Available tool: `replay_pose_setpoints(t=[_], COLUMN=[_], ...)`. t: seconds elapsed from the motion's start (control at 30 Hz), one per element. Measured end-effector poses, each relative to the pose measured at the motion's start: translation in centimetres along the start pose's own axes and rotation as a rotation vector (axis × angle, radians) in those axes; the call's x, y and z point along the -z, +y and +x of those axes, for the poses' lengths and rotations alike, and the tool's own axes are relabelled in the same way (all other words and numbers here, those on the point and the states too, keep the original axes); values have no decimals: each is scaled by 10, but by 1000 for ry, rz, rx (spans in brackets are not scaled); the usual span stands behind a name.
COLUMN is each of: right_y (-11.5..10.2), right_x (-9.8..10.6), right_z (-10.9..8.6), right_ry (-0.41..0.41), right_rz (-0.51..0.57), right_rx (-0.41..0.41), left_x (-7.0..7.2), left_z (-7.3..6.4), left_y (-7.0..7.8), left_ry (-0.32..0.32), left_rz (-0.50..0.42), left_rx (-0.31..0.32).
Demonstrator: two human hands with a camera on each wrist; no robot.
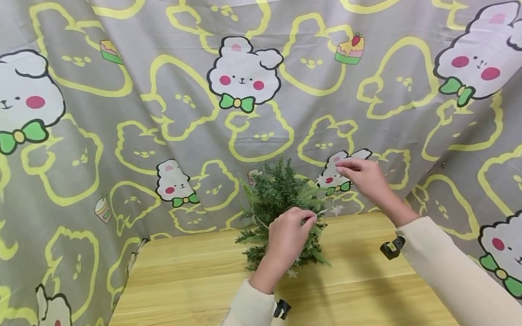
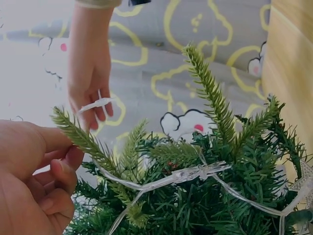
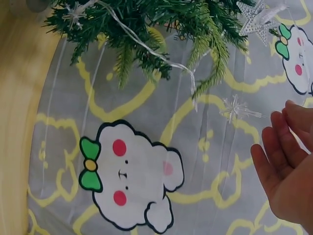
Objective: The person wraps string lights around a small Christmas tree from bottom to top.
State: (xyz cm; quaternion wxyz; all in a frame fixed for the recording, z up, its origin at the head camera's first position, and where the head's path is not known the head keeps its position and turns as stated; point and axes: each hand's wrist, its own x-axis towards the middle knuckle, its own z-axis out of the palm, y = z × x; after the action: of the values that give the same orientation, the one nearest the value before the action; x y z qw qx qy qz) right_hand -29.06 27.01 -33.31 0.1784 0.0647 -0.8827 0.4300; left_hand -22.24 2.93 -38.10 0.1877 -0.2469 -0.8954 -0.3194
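Note:
A small artificial Christmas tree (image 1: 281, 187) stands on the table, with a clear-wired string of fairy lights (image 2: 156, 183) draped over its branches. My left hand (image 1: 290, 235) is in front of the tree and pinches the wire beside a branch tip (image 2: 80, 134). Out to the right of the tree, my right hand (image 1: 364, 179) is raised and pinches another stretch of the light string between thumb and fingertips. A clear snowflake-shaped light (image 3: 235, 108) hangs just off those fingertips. One star-shaped light (image 3: 259, 22) shows near the branches in the right wrist view.
The tree stands toward the back of a wood-grain table (image 1: 183, 292). A grey curtain (image 1: 104, 160) with rabbit prints surrounds the table at the back and sides. Another light (image 1: 291, 273) hangs low at the tree's front.

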Motion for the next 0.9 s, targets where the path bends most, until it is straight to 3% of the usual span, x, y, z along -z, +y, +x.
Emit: replay_pose_setpoints(t=[0.33, 0.57, 0.9], right_y=[-16, -19, -17], right_x=[-32, -55, -76], right_z=[22, 37, 40], right_ry=[-113, -144, -292], right_rz=[80, 9, -48], right_rx=[-40, -1, -7], left_x=[-4, -8, -11], left_z=[-1, -1, -2], left_y=[4, 8, 10], left_ry=[50, 78, 102], left_rz=[19, 71, 96], left_rx=[-12, -17, -26])
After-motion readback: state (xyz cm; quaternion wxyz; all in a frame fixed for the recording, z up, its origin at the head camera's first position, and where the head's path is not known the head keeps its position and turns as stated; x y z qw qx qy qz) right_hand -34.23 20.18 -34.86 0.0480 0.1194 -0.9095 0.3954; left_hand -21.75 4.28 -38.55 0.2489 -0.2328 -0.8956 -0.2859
